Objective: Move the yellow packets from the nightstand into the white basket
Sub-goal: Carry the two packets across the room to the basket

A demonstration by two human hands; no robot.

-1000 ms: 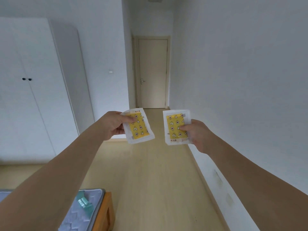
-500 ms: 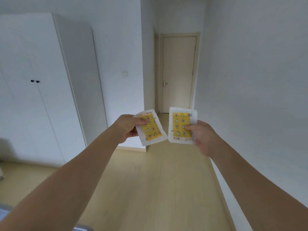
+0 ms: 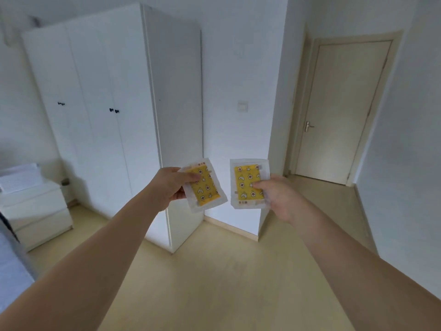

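Two packets held out in mid-air

The left hand [image 3: 168, 187] pinches one yellow packet [image 3: 205, 186], tilted; the right hand [image 3: 279, 197] grips a second yellow packet [image 3: 247, 183], upright. Both are held apart, above the floor [image 3: 214, 271], before a white wardrobe [image 3: 107, 91]

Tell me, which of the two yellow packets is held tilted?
The left hand's packet: its top leans left, while the right hand's packet stands nearly straight.

White wardrobe [image 3: 100, 120], beige door [image 3: 338, 111], wood floor [image 3: 214, 283]
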